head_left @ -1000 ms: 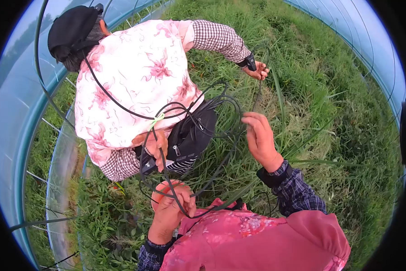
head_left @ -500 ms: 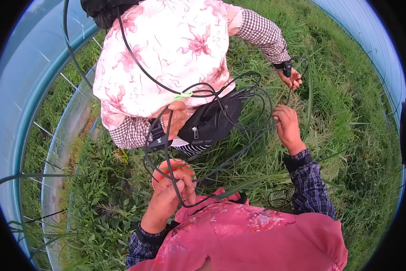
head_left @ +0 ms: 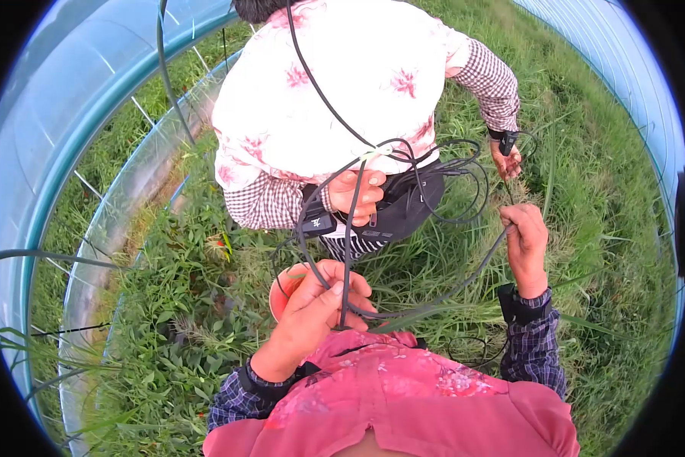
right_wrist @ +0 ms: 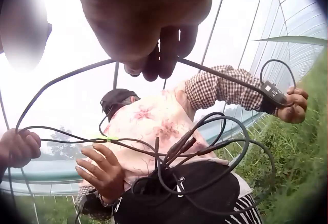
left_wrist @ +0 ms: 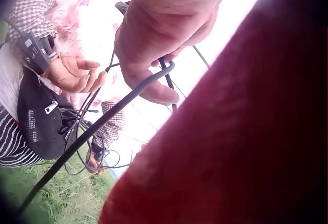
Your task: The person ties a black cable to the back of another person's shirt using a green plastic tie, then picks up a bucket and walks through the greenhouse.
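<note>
My left hand point(head_left: 312, 312) grips a loop of black cable point(head_left: 347, 251), seen in the head view at the front of my pink top. Beside it shows a pinkish-orange round container point(head_left: 280, 289), partly hidden by the hand. Further right, my right hand point(head_left: 526, 247) pinches the same cable, which passes under its curled fingers in the right wrist view. Several cable coils point(right_wrist: 215, 131) hang by the other person's black waist bag point(right_wrist: 205, 188), gathered at a light green tie point(head_left: 374, 152). The left wrist view shows my left fingers point(left_wrist: 159, 93) closed on the cable.
A person in a pink floral top point(head_left: 342, 84) stands bent with their back to me, one hand point(head_left: 357, 196) behind the back, the other point(head_left: 507, 161) reaching out right by the cable. Grass and leafy plants point(head_left: 190, 305) surround us. A blue plastic tunnel wall point(head_left: 45, 175) curves at left.
The head view has shifted, so the other person appears further right. My right hand has moved outward along the cable; my left stays on its loop. The other person's rear hand has come up by the tie.
</note>
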Demonstrator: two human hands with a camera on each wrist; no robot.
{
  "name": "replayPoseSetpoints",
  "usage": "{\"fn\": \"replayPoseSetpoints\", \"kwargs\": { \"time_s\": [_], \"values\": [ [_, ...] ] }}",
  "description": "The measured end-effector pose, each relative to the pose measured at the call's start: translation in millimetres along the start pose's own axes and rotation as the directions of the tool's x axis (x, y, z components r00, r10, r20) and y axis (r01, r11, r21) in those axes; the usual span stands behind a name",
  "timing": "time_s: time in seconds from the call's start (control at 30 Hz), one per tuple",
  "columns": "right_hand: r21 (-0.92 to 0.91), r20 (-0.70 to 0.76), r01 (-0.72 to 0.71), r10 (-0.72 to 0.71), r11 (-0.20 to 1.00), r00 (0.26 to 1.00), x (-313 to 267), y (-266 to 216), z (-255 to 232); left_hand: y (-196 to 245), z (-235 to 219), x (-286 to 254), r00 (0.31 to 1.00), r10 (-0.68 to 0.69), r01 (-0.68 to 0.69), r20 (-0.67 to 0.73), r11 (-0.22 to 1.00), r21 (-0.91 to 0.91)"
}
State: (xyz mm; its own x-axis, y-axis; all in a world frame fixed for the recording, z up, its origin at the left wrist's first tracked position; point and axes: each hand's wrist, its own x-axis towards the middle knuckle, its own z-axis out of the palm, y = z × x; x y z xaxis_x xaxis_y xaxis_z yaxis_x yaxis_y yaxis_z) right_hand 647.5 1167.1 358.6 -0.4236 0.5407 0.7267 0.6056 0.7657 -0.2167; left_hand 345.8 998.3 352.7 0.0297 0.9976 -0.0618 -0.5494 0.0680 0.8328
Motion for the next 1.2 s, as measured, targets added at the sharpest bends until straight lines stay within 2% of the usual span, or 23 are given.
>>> {"fn": "replayPoseSetpoints", "kwargs": {
  "time_s": [0.1,0.17,0.2,0.33,0.4,0.47,0.53,0.57,0.6,0.67,0.7,0.73,0.8,0.83,0.9,0.93,1.0,1.03,1.07,1.13,1.17,1.2],
  "values": [
    [0.082,0.067,0.028,-0.034,0.996,0.997,11.6,-22.2,-3.8,8.8,-0.7,-4.5,0.998,-0.066,0.065,-0.009,0.993,-0.097],
    [0.104,0.121,0.059,-0.071,0.993,0.99,19.2,-33.1,-4.3,5.5,-14.2,-4.2,0.993,0.112,-0.116,0.042,0.99,0.083],
    [0.128,0.172,0.087,-0.108,0.988,0.979,23.3,-35.7,-5.3,7.2,-18.2,-5.0,0.992,0.115,-0.118,0.043,0.99,0.082],
    [0.154,0.226,0.084,-0.118,0.984,0.967,27.2,-42.9,-9.4,13.0,-30.1,-6.3,0.987,0.158,-0.158,-0.034,0.987,-0.008],
    [0.143,0.259,0.02,-0.056,0.99,0.964,30.4,-46.2,-21.1,14.7,-38.8,-5.5,0.986,0.13,-0.137,-0.1,0.988,-0.066],
    [0.171,0.213,0.051,-0.087,0.984,0.973,33.2,-49.2,-28.6,13.9,-46.0,-7.5,0.985,0.156,-0.16,-0.077,0.986,-0.055],
    [0.313,0.237,0.058,-0.137,0.948,0.962,32.1,-53.0,-38.5,16.2,-44.4,-11.1,0.983,0.081,-0.08,-0.163,0.997,0.013],
    [0.355,0.295,-0.019,-0.092,0.935,0.951,32.1,-63.0,-43.8,16.7,-47.9,-13.4,0.987,0.059,-0.059,-0.152,0.998,0.01],
    [0.347,0.282,-0.016,-0.088,0.938,0.955,31.3,-68.0,-43.4,17.8,-48.3,-14.7,0.988,0.064,-0.062,-0.137,0.998,0.016],
    [0.5,0.456,-0.137,-0.125,0.855,0.881,26.4,-76.1,-41.2,18.6,-48.7,-18.7,0.969,0.074,-0.058,-0.237,0.996,0.072],
    [0.534,0.491,-0.141,-0.17,0.834,0.854,23.8,-78.7,-37.9,18.8,-53.7,-22.2,0.971,0.056,-0.044,-0.233,0.997,0.057],
    [0.547,0.528,-0.216,-0.133,0.809,0.839,17.7,-83.2,-33.3,18.6,-55.4,-25.8,0.968,0.091,-0.079,-0.236,0.995,0.06],
    [0.544,0.545,-0.228,-0.134,0.808,0.827,11.8,-88.4,-26.9,17.3,-64.1,-33.4,0.95,0.118,-0.094,-0.288,0.991,0.097],
    [0.531,0.542,-0.239,-0.11,0.813,0.833,8.2,-89.6,-23.8,16.6,-65.0,-37.2,0.958,0.105,-0.081,-0.268,0.992,0.099],
    [0.496,0.567,-0.231,-0.111,0.837,0.816,4.0,-90.5,-17.1,18.5,-64.1,-45.9,0.901,0.176,-0.093,-0.395,0.971,0.222],
    [0.492,0.562,-0.232,-0.102,0.839,0.821,1.7,-91.1,-14.8,17.7,-62.5,-49.0,0.906,0.176,-0.092,-0.385,0.97,0.226],
    [0.43,0.573,-0.3,0.0,0.851,0.819,-3.7,-95.4,-10.9,18.5,-55.3,-52.7,0.798,0.419,-0.147,-0.433,0.832,0.534],
    [0.42,0.569,-0.306,0.014,0.854,0.822,-6.1,-98.0,-6.1,23.6,-48.6,-54.0,0.766,0.529,-0.21,-0.366,0.743,0.635],
    [0.418,0.566,-0.301,0.013,0.857,0.824,-7.2,-101.8,0.3,28.7,-40.3,-54.9,0.765,0.532,-0.217,-0.363,0.743,0.633],
    [0.421,0.544,-0.295,0.022,0.857,0.839,-7.6,-111.7,16.1,36.1,-22.3,-56.6,0.806,0.524,-0.253,-0.274,0.725,0.641],
    [0.436,0.53,-0.286,0.013,0.854,0.848,-6.2,-118.1,25.4,38.6,-14.4,-58.0,0.863,0.45,-0.256,-0.227,0.779,0.572],
    [0.45,0.514,-0.276,0.007,0.849,0.858,-2.9,-125.0,36.3,42.0,-5.8,-57.5,0.865,0.45,-0.26,-0.222,0.78,0.57]
  ]
}}
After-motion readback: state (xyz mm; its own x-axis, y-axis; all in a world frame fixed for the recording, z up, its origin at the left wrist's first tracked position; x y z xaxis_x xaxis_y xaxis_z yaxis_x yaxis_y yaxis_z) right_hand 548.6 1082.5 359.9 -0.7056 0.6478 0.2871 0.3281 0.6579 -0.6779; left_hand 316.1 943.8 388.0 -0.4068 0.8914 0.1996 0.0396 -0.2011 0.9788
